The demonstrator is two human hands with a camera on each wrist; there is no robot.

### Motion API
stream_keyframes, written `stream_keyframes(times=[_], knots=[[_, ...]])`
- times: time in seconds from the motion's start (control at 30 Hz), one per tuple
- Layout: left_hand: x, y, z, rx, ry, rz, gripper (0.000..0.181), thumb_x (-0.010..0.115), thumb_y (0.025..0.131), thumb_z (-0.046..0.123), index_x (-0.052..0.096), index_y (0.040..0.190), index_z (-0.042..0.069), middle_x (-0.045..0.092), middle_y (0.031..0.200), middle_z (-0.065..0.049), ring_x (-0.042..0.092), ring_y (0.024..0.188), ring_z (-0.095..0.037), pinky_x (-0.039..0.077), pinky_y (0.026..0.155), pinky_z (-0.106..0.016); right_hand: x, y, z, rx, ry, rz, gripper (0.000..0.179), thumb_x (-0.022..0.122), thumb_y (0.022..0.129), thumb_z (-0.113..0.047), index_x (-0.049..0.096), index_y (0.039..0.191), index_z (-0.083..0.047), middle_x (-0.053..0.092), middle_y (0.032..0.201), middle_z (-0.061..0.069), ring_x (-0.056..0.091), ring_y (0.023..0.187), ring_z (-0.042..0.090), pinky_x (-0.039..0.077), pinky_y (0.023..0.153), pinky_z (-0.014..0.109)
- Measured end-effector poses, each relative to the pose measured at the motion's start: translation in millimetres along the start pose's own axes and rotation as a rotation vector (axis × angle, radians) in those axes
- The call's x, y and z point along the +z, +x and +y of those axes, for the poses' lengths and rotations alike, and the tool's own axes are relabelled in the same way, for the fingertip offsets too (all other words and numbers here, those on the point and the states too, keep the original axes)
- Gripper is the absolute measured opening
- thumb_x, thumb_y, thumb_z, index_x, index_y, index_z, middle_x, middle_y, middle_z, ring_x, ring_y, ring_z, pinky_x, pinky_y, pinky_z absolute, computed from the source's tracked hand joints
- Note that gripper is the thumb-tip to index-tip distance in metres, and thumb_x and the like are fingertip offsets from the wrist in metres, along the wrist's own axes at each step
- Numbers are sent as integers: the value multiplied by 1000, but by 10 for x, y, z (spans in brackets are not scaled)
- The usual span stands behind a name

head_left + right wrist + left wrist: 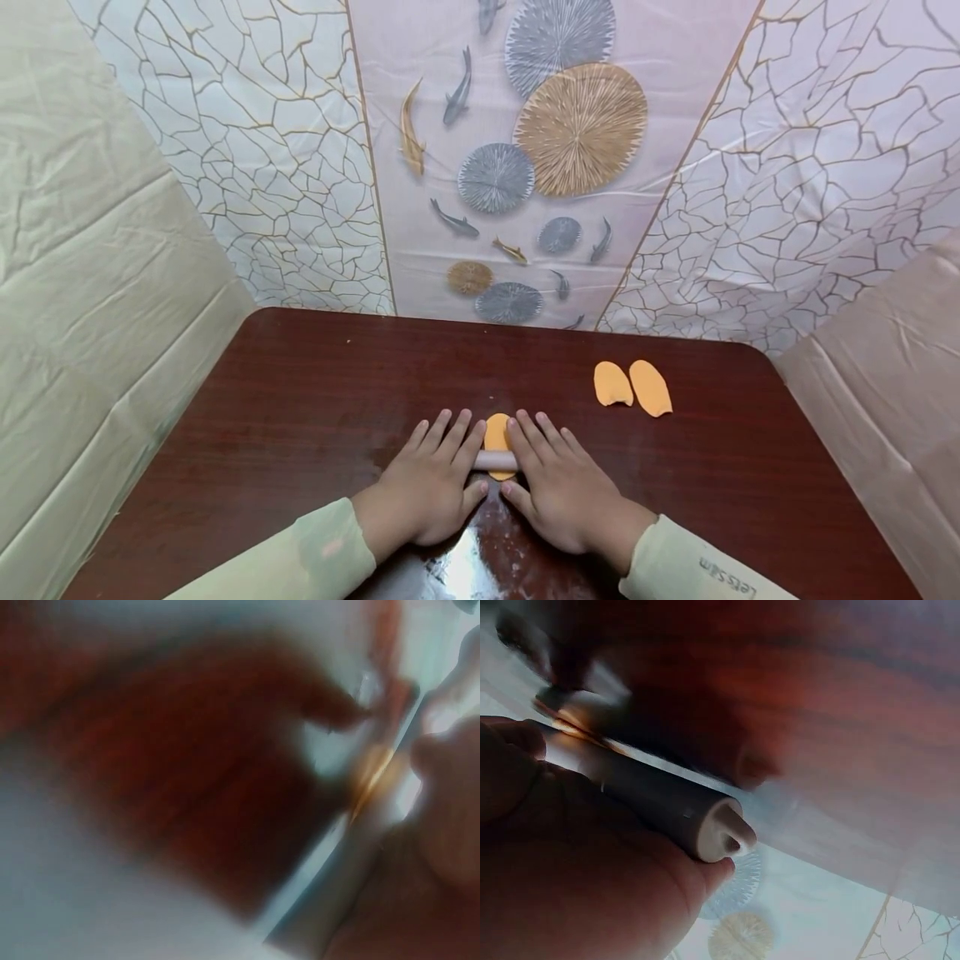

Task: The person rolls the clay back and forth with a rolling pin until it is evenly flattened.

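Note:
A light-coloured rolling pin (495,460) lies crosswise over a flat oval piece of orange dough (498,429) on the table. My left hand (431,483) rests palm down on the pin's left part, fingers straight and pointing away from me. On its right part lies my right hand (558,483), also flat with straight fingers. Its index fingertip is at the dough's right edge. Between the two hands only the pin's middle shows from above. In the left wrist view the rolling pin (660,799) sits under the left palm, its end with a small knob showing.
Two flattened orange dough pieces (612,384) (651,388) lie side by side at the back right of the dark red-brown table (315,375). Patterned cloth (292,150) hangs behind the table, and beige cloth walls (112,333) stand at both sides.

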State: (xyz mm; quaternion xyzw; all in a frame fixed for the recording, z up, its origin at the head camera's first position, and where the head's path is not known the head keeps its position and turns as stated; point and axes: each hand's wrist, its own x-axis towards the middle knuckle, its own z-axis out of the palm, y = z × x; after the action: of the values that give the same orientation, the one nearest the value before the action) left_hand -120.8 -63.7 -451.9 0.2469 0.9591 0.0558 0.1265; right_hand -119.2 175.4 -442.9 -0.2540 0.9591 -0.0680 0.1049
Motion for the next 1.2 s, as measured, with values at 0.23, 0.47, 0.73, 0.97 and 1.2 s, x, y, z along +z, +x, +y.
stream_keyframes(times=[0.23, 0.47, 0.73, 0.97, 1.2], knots=[[43, -118, 30, 23, 10, 16, 81, 37, 118, 62, 15, 183, 20, 14, 191, -9, 11, 177, -38, 20, 141, -62, 34, -106, -36, -35, -18, 22, 78, 46, 119, -53, 23, 181, -10, 17, 190, 14, 16, 176, 42, 24, 138, 66], [68, -222, 63, 44, 21, 47, 80, 37, 118, 61, 19, 183, 18, 18, 190, -10, 15, 177, -40, 23, 140, -62, 57, -175, -58, -44, -34, 21, 79, 46, 119, -55, 23, 181, -11, 17, 190, 14, 16, 176, 41, 25, 138, 66], [91, -256, 97, 44, 33, 25, 82, 37, 117, 65, 16, 183, 21, 14, 191, -8, 11, 177, -39, 21, 140, -63, 90, -241, -74, -50, -33, 24, 80, 46, 119, -56, 24, 180, -10, 18, 190, 14, 17, 176, 42, 26, 138, 66], [109, -274, 101, 44, 25, 10, 84, 35, 117, 67, 13, 184, 22, 10, 191, -7, 8, 178, -38, 18, 141, -63, 101, -270, -77, -54, -19, 14, 81, 44, 119, -58, 22, 181, -11, 16, 190, 13, 15, 176, 40, 25, 138, 66], [99, -220, 76, 47, 9, 3, 84, 34, 117, 68, 13, 184, 22, 12, 191, -8, 9, 177, -40, 17, 140, -66, 94, -238, -60, -54, -29, 33, 80, 44, 119, -56, 23, 181, -10, 16, 190, 14, 16, 176, 42, 24, 138, 67]])
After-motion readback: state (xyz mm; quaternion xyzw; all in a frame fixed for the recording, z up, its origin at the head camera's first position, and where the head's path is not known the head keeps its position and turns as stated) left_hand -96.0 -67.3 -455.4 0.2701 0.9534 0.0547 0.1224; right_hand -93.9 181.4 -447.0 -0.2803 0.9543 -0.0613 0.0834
